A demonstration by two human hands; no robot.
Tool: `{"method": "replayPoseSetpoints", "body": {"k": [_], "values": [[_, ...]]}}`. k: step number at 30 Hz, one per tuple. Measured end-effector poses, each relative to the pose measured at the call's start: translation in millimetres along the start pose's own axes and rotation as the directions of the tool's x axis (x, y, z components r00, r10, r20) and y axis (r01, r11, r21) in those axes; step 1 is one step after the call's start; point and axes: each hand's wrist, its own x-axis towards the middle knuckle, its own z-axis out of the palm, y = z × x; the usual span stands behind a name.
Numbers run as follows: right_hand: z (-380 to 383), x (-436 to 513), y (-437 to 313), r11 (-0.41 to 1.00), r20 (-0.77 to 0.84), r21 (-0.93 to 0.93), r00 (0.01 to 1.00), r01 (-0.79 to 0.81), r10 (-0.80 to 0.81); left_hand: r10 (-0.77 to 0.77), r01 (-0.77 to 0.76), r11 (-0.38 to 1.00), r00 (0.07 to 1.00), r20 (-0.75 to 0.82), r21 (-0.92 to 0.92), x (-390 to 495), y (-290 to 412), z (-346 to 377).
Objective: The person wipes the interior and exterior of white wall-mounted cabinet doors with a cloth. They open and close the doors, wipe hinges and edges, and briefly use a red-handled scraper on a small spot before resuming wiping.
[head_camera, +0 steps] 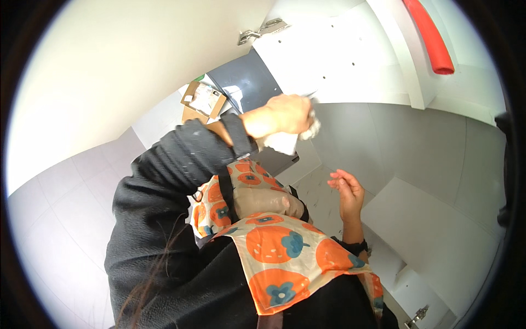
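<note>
My left hand (289,114), at the end of a raised black sleeve, is closed around a crumpled white cloth (283,142) just below the pale cabinet's bottom edge. Part of the cloth bulges out past the fingers; the fingertips are hidden. Lower and to the right, my right hand (349,191) hangs in the air with fingers apart and slightly bent, holding nothing. Above the left hand is the white cabinet interior (341,45) with small drilled holes. A metal hinge (263,31) joins it to the open cabinet door (135,53).
A red tube (435,45) lies in the upper right compartment. Beyond my left forearm are an open cardboard box (218,107) with packaged items and a dark glossy surface (246,78). Grey wall panels (390,140) stand ahead. Another hinge (418,316) and white lower panels are at lower right.
</note>
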Motion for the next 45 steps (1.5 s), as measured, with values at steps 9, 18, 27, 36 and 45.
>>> {"method": "replayPoseSetpoints", "body": {"k": [9, 18, 27, 36, 45], "values": [[-21.6, -16.4, 14.4, 0.999, -0.137, -0.043, 0.991, -0.009, 0.003, 0.035, 0.089, 0.988, 0.669, -0.742, 0.127, 163.2, -0.7, -59.5], [-35.2, -74.6, 30.5, 0.962, -0.367, 0.262, 0.914, -0.076, 0.172, 0.264, -0.104, 0.958, 0.692, -0.672, 0.269, 308.5, -75.0, -7.6], [-17.8, -31.8, 12.2, 0.982, -0.12, 0.189, 0.992, -0.019, 0.042, 0.557, -0.516, 0.82, 0.819, -0.138, 0.248, 216.1, -37.8, -0.5], [2.0, -6.9, -1.9, 0.995, -0.024, 0.084, 0.998, -0.058, 0.06, 0.42, -0.415, 0.879, 0.907, 0.03, 0.235, 104.1, -60.5, -18.1], [26.1, 30.5, -39.7, 0.999, 0.252, 0.023, 0.967, 0.045, -0.05, 0.364, -0.363, 0.931, 0.919, -0.153, 0.034, -2.3, -82.0, -16.6]]}}
